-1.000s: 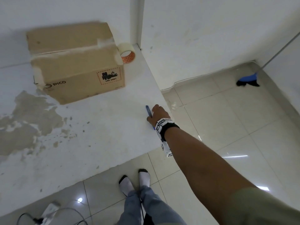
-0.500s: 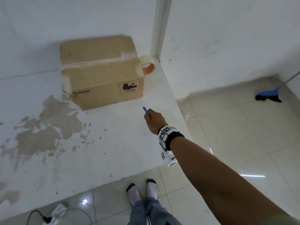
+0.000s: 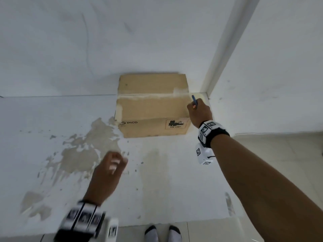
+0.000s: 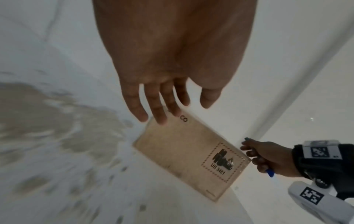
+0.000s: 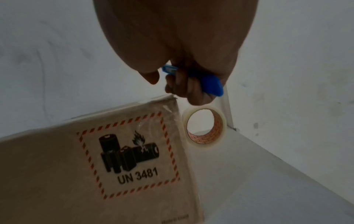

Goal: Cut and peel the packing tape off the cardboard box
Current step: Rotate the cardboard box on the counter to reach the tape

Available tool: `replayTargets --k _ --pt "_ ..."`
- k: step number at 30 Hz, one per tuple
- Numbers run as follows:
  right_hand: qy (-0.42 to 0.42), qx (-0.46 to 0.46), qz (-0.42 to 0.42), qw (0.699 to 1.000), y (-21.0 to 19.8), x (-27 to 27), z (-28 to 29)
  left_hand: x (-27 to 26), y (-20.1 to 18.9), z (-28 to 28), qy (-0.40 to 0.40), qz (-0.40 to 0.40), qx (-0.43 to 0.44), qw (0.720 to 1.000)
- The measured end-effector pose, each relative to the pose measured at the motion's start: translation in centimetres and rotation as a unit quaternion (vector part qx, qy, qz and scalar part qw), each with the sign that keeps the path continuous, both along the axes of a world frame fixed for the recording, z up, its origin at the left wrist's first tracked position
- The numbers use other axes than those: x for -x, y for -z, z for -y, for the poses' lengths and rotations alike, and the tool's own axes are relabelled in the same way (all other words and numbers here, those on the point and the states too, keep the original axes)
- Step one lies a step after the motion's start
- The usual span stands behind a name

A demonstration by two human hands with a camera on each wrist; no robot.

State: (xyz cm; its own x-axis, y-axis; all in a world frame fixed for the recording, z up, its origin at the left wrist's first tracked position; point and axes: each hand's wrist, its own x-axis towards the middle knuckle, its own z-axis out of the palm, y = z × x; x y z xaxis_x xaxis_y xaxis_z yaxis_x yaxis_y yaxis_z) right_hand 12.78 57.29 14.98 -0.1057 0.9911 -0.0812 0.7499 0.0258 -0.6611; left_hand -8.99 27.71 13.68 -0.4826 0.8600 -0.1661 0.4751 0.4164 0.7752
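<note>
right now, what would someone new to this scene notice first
First the cardboard box against the wall, with tape along its top seam and a battery hazard label on its front. Next the right hand at the box's right top edge, gripping a blue cutter, with a tape roll standing just beyond. The left hand hovers open over the stained white surface.

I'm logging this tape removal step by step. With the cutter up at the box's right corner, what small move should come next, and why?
Probably lower the cutter, gripped in the right hand, onto the right end of the tape along the top seam of the box. That strip looks uncut. The left hand hangs open short of the box, so it could press on the lid first.
</note>
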Motion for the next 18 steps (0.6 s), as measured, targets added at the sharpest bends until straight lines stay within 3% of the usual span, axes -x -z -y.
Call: replayTargets --k 4,8,12,18 --pt "0.013 -0.004 0.018 1.000 -0.1 1.5 -2.3 1.8 -0.6 -9.7 -0.032 -0.115 -0.062 0.991" --pt "-0.007 0.019 0.052 0.998 0.7 2.6 -4.0 1.8 -0.4 -16.3 -0.072 -0.121 0.035 0.989" --pt "-0.011 0.048 0.016 0.999 1.2 2.3 -4.6 0.0 1.3 -18.6 -0.107 -0.149 0.111 0.977" --pt "0.000 0.055 -0.029 0.998 1.7 1.8 -3.8 0.4 2.5 -18.7 -0.086 -0.214 0.126 0.965"
